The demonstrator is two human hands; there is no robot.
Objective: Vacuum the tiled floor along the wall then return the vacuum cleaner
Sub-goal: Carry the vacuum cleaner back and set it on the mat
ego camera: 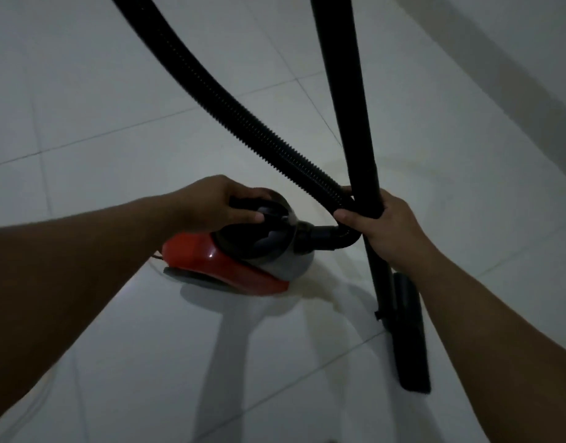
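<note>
Gripping the vacuum cleaner (240, 251) handle on the floor (115, 91) with the left hand (211, 203), the right hand (387, 228) is closing around the near-upright tube (345, 91) and hose (243, 123) just right of the body.

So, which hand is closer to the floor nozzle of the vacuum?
The right hand. It grips the black wand directly above the floor nozzle. The left hand is farther away, on the handle of the vacuum body.
</note>
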